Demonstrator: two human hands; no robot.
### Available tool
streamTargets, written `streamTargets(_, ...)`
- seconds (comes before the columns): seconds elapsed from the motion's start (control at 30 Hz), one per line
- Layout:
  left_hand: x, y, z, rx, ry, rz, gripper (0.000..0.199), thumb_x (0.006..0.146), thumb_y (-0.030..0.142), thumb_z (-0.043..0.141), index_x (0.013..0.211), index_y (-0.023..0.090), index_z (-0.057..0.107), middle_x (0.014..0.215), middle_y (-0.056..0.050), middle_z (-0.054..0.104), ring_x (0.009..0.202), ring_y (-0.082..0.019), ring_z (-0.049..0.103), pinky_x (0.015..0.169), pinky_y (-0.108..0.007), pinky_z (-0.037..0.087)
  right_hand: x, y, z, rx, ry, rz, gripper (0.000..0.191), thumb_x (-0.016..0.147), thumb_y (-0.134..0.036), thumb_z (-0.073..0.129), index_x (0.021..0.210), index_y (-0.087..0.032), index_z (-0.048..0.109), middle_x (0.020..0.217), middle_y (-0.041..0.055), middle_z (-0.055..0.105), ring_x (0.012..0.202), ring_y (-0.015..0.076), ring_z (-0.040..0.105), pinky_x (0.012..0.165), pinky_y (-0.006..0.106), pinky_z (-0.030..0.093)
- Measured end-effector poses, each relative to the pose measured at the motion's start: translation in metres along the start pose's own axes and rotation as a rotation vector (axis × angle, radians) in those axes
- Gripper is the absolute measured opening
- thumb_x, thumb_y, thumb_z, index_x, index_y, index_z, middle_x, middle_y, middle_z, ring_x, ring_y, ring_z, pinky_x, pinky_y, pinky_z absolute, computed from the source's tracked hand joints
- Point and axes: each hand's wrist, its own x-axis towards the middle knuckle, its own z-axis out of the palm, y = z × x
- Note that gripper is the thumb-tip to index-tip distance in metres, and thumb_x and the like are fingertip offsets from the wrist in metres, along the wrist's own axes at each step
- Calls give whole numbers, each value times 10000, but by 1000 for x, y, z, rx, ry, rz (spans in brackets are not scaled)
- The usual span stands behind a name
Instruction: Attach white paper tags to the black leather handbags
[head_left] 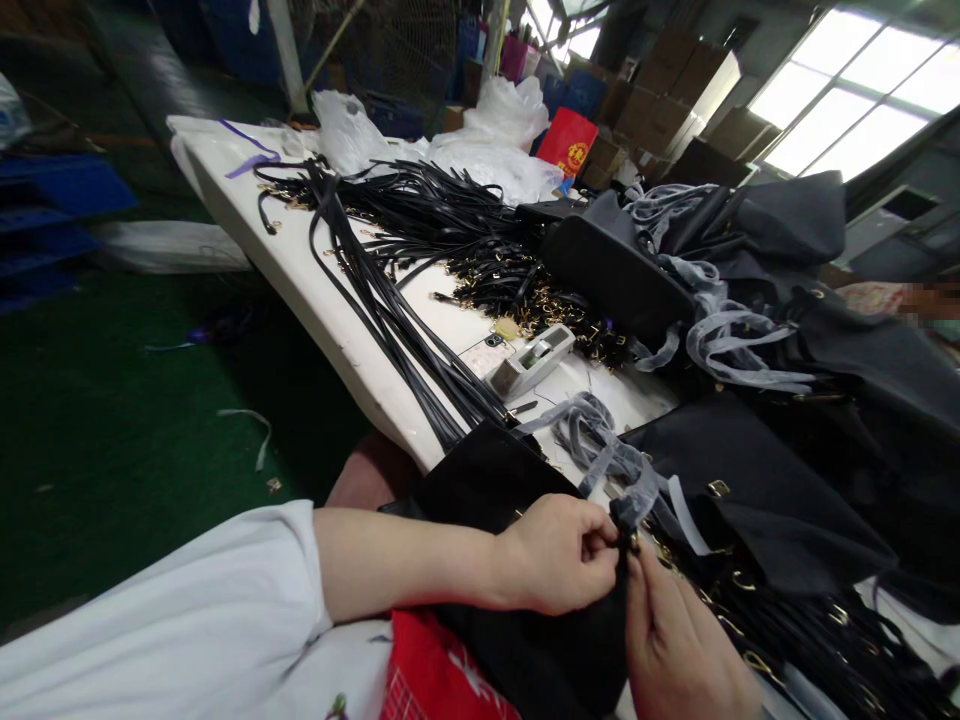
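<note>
On my lap lies a black bag [487, 470], partly covered by my forearm. My left hand [562, 555] is closed, its thumb and fingers pinching a short black strap end [624, 530] at the bag's edge. From the other side, my right hand [682, 640] grips the same strap end by a small gold metal fitting [634, 543]. The fingertips hide most of that fitting. A wrapped strap [600, 450] in clear plastic film runs just above both hands. Beside the right hand is another black bag [757, 490] with a gold buckle [718, 488].
Long black straps [390, 310] with gold clasps spread over the white table [277, 270]. A grey tape dispenser [532, 360] stands mid-table. More black bags [615, 260] pile up at right, with strap bundles [832, 630] below. Plastic bags [487, 140] lie at the back.
</note>
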Motion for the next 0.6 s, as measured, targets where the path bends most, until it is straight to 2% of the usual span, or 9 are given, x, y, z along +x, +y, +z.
streamTargets(0.13,2,3,-4,120,-15,11,136,757,217,542,790,148,656,645,11,631,585,-100,569,554,-190,400,3,1,1,13,-57,-41,195,927,-230,606,1029,-89,692,860,63,751,655,163,666,626,298,426)
streamTargets(0.4,5,7,-8,154,-13,49,121,755,213,551,789,161,656,626,26,625,562,-87,556,548,-180,390,5,11,3,73,-101,-83,267,985,-271,489,1047,-88,674,859,70,740,670,149,651,658,284,425)
streamTargets(0.5,2,8,-8,166,-66,46,110,734,210,570,784,169,659,630,32,628,562,-86,555,539,-175,387,5,18,3,38,-79,3,210,959,-272,535,1004,-131,685,798,33,732,656,151,648,628,276,416)
streamTargets(0.6,-2,8,-7,149,-151,21,106,712,191,585,779,164,663,631,32,629,556,-85,551,528,-170,392,3,27,8,63,-98,175,255,963,-341,516,976,-163,699,813,32,739,675,159,669,625,264,432)
